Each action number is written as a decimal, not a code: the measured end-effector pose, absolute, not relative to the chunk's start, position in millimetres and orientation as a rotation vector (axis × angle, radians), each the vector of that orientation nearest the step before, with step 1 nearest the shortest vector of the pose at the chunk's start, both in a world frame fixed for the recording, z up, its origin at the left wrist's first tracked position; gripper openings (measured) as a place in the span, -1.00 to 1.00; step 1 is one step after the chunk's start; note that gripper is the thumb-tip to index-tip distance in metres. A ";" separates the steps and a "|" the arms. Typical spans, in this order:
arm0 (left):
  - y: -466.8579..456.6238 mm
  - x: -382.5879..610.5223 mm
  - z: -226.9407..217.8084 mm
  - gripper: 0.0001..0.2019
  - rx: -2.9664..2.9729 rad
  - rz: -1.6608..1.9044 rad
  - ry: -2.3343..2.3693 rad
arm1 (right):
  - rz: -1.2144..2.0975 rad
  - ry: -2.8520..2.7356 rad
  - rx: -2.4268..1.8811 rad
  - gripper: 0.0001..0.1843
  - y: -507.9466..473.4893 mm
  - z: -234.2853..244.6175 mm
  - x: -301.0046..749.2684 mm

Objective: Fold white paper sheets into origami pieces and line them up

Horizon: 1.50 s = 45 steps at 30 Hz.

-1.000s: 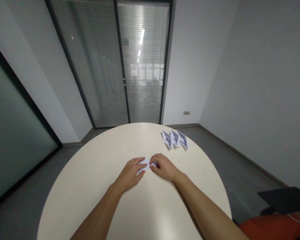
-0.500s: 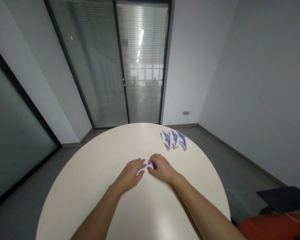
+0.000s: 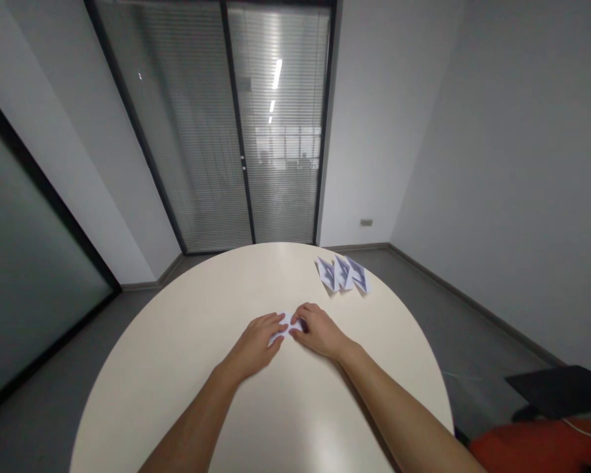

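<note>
A small white piece of folded paper (image 3: 285,323) lies on the round table between my two hands. My left hand (image 3: 259,341) rests over its left side, fingers stretched out and thumb apart, touching the paper. On the other side, my right hand (image 3: 319,330) has its fingers curled, thumb and fingertips at the paper's right edge. Much of the paper is hidden under my fingers, so its exact folded shape cannot be made out.
Three folded white papers with grey-blue inner shading (image 3: 343,274) stand in a row near the table's far right edge. The cream round table (image 3: 177,368) fills the foreground. Right of it are a red seat (image 3: 536,447) and a black panel (image 3: 561,391). Beyond stand glass panels with blinds (image 3: 285,197).
</note>
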<state>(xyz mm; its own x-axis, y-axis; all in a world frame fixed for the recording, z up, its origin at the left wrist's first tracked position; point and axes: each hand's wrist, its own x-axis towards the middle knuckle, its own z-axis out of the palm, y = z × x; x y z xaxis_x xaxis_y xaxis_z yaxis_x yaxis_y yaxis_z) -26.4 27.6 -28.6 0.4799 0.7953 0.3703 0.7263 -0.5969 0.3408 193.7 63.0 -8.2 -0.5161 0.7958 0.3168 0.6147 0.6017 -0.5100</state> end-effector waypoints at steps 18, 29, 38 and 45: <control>26.2 -27.9 -26.7 -0.69 2.555 0.742 1.345 | 0.519 -2.331 -1.046 -0.86 66.0 -8.7 201.6; 24.2 -29.8 -27.0 -0.68 2.552 0.721 1.349 | 0.534 -2.291 -1.103 -0.77 68.3 -10.5 201.8; 25.0 -34.3 -33.2 -0.68 2.542 0.745 1.353 | 0.588 -2.229 -1.125 -0.62 79.7 -16.8 216.6; 24.4 -36.9 -33.8 -0.68 2.536 0.759 1.332 | 0.610 -2.228 -1.146 -0.59 87.8 -21.9 223.8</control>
